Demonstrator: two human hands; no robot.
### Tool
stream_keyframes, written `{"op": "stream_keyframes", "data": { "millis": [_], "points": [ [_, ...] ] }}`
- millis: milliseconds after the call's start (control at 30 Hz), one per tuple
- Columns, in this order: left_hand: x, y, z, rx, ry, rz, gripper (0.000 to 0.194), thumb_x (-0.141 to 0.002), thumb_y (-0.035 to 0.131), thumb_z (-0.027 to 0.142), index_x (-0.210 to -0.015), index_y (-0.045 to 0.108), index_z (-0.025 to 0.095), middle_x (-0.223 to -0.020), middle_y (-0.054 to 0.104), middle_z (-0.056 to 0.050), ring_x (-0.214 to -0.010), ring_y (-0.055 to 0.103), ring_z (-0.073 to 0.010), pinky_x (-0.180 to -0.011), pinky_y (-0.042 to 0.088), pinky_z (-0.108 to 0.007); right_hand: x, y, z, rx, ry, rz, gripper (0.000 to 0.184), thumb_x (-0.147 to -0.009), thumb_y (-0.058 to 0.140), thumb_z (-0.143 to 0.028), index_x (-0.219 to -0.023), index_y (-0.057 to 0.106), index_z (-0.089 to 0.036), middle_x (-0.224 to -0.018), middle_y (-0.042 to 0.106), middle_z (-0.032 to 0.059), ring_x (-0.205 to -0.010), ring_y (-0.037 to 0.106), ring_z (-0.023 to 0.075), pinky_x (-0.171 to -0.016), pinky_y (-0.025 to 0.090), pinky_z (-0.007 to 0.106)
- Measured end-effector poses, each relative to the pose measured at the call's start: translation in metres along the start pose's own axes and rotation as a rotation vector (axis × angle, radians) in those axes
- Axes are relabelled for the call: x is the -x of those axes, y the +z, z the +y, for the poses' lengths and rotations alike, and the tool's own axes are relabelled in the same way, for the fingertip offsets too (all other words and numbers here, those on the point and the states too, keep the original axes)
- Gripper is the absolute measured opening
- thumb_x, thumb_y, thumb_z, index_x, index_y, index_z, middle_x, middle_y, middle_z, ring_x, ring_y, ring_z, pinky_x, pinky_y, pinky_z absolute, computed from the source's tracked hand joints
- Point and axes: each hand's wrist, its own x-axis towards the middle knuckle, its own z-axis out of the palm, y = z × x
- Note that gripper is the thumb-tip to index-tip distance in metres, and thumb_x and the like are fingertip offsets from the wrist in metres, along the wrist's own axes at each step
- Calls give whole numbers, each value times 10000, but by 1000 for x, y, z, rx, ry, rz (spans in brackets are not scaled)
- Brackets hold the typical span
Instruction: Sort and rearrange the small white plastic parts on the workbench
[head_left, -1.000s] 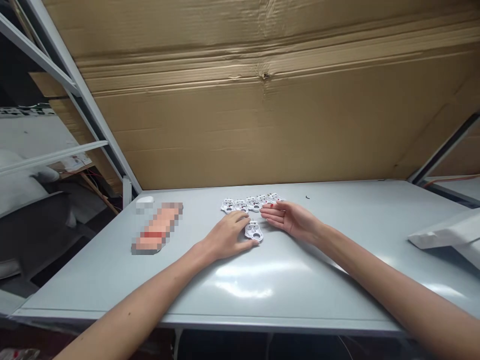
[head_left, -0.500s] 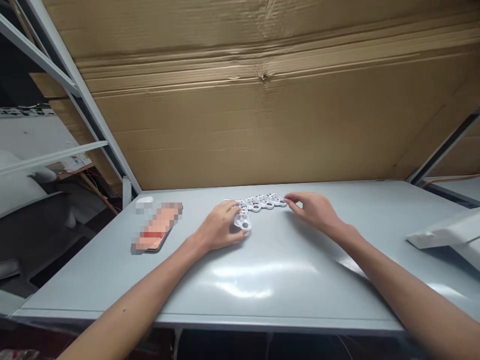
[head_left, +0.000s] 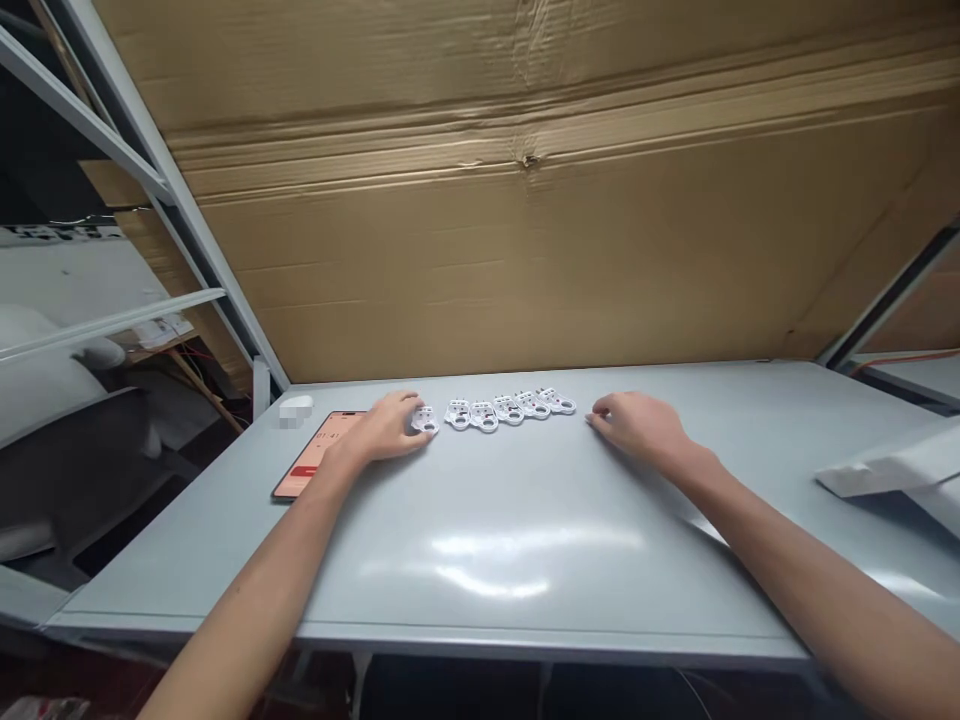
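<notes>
plastic pieces [head_left: 508, 410] look light and stiff, best pinched by their edges; left hand [head_left: 386, 428] touches the end one [head_left: 424, 420], grip unclear, right hand [head_left: 637, 425] rests open on the desk [head_left: 540, 500].

White parts [head_left: 510, 410] with dark markings on a pale grey table [head_left: 525, 590], tan cardboard [head_left: 525, 260] behind.

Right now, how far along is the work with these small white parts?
Five white plastic parts already lie in a row on the grey table. The left hand rests on a sixth part at the row's left end. The right hand holds nothing; no other loose part shows.
</notes>
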Motion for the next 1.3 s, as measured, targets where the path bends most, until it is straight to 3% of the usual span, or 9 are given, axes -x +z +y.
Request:
{"op": "stream_keyframes", "data": {
  "millis": [100, 200, 300, 433, 533, 633, 767, 1033, 1300],
  "points": [
    [-1, 4, 0, 27, -43, -61, 634, -898, 452, 570, -1420, 489, 213, -1525, 423, -122, -1397, 396, -341, -1106, 375, -464, 3, -6, -8, -44, -58, 15, 276, -892, 476, -296, -906, 742, -222, -913, 743, 99, -810, 663, 255, -653, 450, 333],
    [-2, 11, -1, 32, -85, -88, 695, -919, 413, 597, -1498, 401, 213, -1601, 299, -120, -1450, 319, -344, -1145, 323, -478, 10, -9, -26, -183, -290, -5, 308, -943, 451, -316, -1051, 722, -219, -1122, 729, 97, -982, 667, 259, -797, 506, 364],
    [-4, 20, 4, 25, -72, -30, 736, -915, 430, 614, -1518, 363, 199, -1630, 219, -119, -1468, 280, -345, -1166, 299, -460, 19, -7, -47, -274, -536, -64, 341, -972, 457, -356, -1172, 679, -191, -1229, 683, 122, -1095, 632, 263, -915, 508, 396],
    [-10, 27, 21, 52, 66, 85, 710, -926, 484, 535, -1518, 340, 170, -1608, 273, -142, -1479, 256, -318, -1184, 268, -465, 29, 0, -65, -305, -666, -102, 380, -968, 504, -385, -1255, 633, -173, -1286, 642, 153, -1153, 606, 285, -975, 494, 438],
    [-15, 30, 32, 91, 186, 95, 624, -950, 486, 446, -1489, 371, 154, -1557, 377, -158, -1470, 278, -323, -1191, 213, -538, 31, 2, -68, -343, -687, -121, 371, -958, 529, -395, -1254, 628, -195, -1280, 641, 148, -1135, 616, 285, -953, 513, 439],
    [-17, 32, 36, 124, 193, 93, 529, -970, 461, 398, -1446, 424, 169, -1503, 462, -143, -1462, 297, -321, -1185, 192, -578, 31, 3, -67, -361, -696, -121, 319, -966, 514, -390, -1197, 649, -216, -1229, 661, 133, -1077, 634, 278, -902, 533, 439],
    [-18, 34, 35, 142, 184, 151, 482, -962, 475, 369, -1404, 474, 176, -1460, 514, -126, -1431, 366, -297, -1185, 247, -525, 29, 4, -66, -381, -696, -112, 284, -965, 517, -380, -1139, 674, -220, -1192, 675, 127, -1040, 644, 274, -877, 537, 429],
    [-14, 24, 42, 184, 235, 277, 566, -880, 612, 362, -1386, 494, 136, -1409, 542, -149, -1340, 470, -286, -1119, 394, -431, 29, 5, -64, -377, -685, -116, 312, -960, 524, -359, -1187, 666, -199, -1214, 669, 144, -1062, 642, 284, -893, 527, 444],
    [-2, 22, 71, 214, 479, 155, 500, -857, 685, 466, -1279, 609, 208, -1259, 644, -128, -1240, 553, -306, -1070, 426, -462, 25, -1, -58, -364, -632, -9, 266, -972, 499, -297, -1136, 685, -199, -1159, 691, 139, -1025, 650, 283, -869, 531, 461]
  ]
}}
